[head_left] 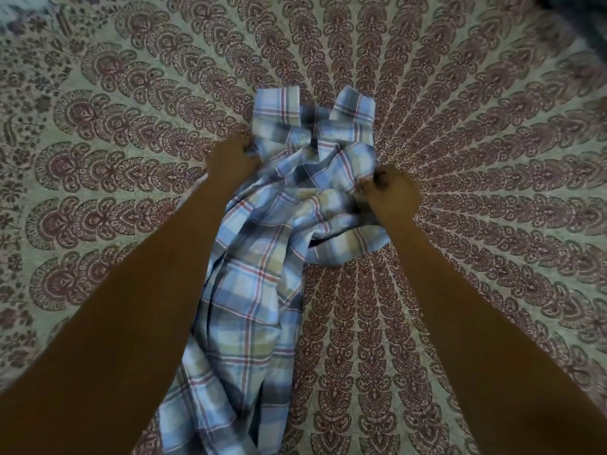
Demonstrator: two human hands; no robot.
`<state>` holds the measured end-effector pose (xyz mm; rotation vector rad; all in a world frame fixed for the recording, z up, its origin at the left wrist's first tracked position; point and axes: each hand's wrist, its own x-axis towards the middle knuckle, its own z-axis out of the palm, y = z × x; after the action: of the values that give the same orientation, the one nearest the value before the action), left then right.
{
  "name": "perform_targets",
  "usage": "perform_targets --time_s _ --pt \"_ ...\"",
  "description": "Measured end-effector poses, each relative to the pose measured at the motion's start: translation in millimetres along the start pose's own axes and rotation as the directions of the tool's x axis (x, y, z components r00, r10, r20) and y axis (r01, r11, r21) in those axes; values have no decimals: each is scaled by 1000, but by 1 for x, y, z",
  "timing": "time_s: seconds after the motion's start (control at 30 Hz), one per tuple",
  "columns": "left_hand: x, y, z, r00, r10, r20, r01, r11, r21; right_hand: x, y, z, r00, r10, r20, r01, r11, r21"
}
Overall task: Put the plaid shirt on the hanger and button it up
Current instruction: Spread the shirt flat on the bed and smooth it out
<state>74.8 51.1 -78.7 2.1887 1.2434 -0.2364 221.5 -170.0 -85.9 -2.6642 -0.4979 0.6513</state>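
Observation:
The plaid shirt [253, 284], blue, cream and red checks, lies crumpled in a long heap down the middle of the patterned bedspread, collar end farthest from me. My left hand [231, 159] is closed on the cloth at the shirt's upper left, near the collar. On the upper right side my right hand [391, 193] grips a fold of the same shirt. Both forearms reach in from the bottom corners. No hanger shows in the head view.
The bedspread [492, 159], cream with rows of dark red paisley motifs, fills nearly the whole view. A dark shape [581, 14] sits at the top right corner.

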Motion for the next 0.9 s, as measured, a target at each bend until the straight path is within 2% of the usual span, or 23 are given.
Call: perform_targets --time_s 0.1,0.17,0.23,0.33,0.47,0.6,0.67,0.8,0.9 --pt "-21 3 -2 994 50 -95 -55 997 -51 -3 2 0 998 18 61 -12 996 -89" --pt "-39 7 -11 968 105 -227 -137 982 -129 -12 0 -4 1000 20 6 -20 997 -68" --pt "-59 13 -27 922 194 -336 -272 941 -201 -25 -7 -12 991 -51 -126 61 995 77" --pt "-90 27 -66 908 231 -350 -335 902 -272 -54 -27 -38 951 -163 -262 252 900 356" --pt "-140 49 -130 888 298 -351 -378 907 -185 -92 -61 -101 924 -193 -330 331 838 434" --pt "-189 63 -179 884 304 -354 -369 920 -133 -126 -88 -159 925 -322 -200 374 866 333" --pt "-225 70 -205 867 275 -415 -378 906 -190 -157 -102 -198 901 -404 -156 431 869 244" --pt "-297 91 -244 803 246 -543 -444 854 -270 -222 -113 -267 877 -472 -90 479 873 92" --pt "-350 110 -272 731 239 -639 -507 817 -275 -262 -111 -314 885 -453 -105 461 884 77"
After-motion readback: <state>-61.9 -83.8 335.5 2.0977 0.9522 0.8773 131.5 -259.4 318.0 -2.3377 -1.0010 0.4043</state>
